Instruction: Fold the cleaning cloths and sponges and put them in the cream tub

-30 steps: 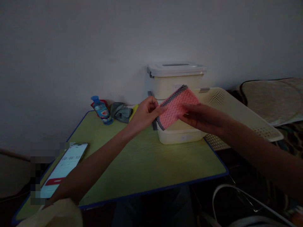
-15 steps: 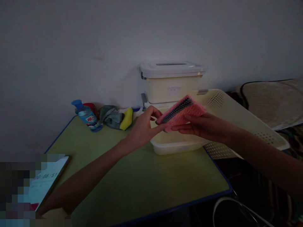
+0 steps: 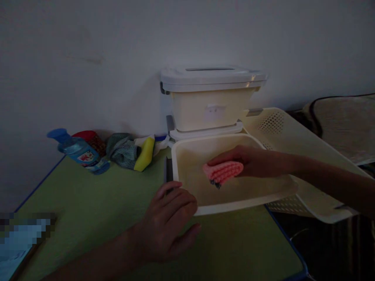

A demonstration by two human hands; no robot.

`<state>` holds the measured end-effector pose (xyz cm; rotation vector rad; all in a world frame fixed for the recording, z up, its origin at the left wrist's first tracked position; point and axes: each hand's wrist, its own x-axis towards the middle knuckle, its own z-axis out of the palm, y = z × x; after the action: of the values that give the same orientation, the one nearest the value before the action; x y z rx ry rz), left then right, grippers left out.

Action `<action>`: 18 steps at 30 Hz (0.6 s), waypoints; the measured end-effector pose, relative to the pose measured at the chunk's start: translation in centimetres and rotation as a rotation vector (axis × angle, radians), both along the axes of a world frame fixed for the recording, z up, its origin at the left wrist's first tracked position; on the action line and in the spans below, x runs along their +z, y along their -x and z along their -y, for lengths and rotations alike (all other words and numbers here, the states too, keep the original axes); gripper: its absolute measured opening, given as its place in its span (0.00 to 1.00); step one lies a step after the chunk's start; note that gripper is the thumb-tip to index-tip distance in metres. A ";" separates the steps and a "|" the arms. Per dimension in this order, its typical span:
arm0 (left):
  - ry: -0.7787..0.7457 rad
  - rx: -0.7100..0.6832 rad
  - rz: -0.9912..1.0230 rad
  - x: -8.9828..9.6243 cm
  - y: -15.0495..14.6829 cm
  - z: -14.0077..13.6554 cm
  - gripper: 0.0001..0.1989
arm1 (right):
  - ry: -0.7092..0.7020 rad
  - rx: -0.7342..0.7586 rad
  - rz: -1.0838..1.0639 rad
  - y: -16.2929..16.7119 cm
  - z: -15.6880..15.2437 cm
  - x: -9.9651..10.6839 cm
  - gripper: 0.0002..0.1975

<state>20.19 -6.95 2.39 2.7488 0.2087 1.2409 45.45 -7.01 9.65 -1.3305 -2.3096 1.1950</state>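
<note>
A folded pink knitted cloth [image 3: 225,171] with a dark patterned edge hangs over the inside of a cream plastic bin [image 3: 202,208]. My right hand [image 3: 252,160] is closed on the cloth, its fingers and thumb pinching it from the right. My left hand [image 3: 172,222] is at the bin's front left corner, fingers loosely bent and thumb apart, with nothing held. Its fingertips overlap the rim and the grey side clip [image 3: 169,171]; whether they touch cannot be told.
Behind the bin stands a lidded cream box [image 3: 211,105] against the wall. A perforated laundry basket [image 3: 307,168] sits at the right. On the green table's [image 3: 123,210] left are a blue bottle [image 3: 83,156], a red-lidded jar [image 3: 90,140], a grey mesh cloth [image 3: 121,150] and a yellow sponge [image 3: 145,154].
My left hand has let go of the cloth and moved down left to the bin's corner. The right hand has lowered the cloth over the bin, turning it. The view has shifted closer.
</note>
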 end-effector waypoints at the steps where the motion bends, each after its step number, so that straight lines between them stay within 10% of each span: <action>1: 0.006 -0.001 -0.003 -0.2 0.0 -0.1 0.05 | -0.022 0.050 0.027 0.1 -0.3 -0.2 0.16; 10: -0.006 0.041 0.047 -0.5 -0.9 0.1 0.03 | -0.213 0.295 0.082 1.8 -1.5 -1.5 0.24; 18: -0.011 0.047 0.031 -1.7 -0.4 -0.1 0.04 | -0.018 0.425 0.361 1.6 -0.9 -3.0 0.37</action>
<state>20.56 -6.84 0.72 2.7467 0.2663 1.2991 43.82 -6.12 6.61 -1.1606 -2.9670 1.1085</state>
